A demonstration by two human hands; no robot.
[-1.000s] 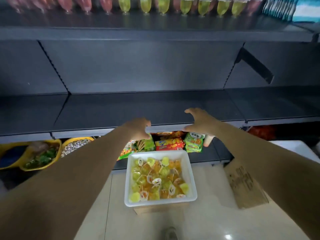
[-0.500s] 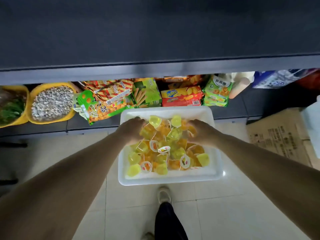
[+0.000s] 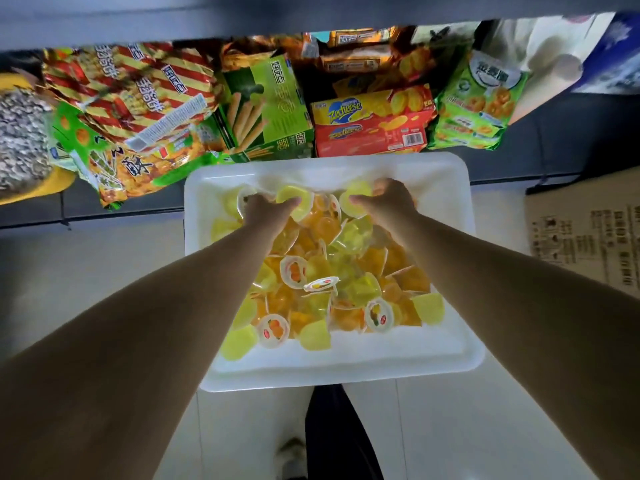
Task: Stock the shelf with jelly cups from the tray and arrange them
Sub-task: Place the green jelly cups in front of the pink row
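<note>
The white tray [image 3: 332, 372] is seen on the floor, heaped with jelly cups [image 3: 325, 268] from its near edge to its far edge. At the far edge, a yellow cup [image 3: 292, 204] is gripped by the curled left hand [image 3: 265, 211] and another [image 3: 356, 200] by the curled right hand [image 3: 388, 199], both equally near. The shelf to be stocked is judged to lie above and beyond the snack packets [image 3: 370, 126].

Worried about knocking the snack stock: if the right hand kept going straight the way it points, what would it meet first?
Probably the tray's far wall, just past the right hand and the yellow cup in its grip; depth is unclear.
</note>
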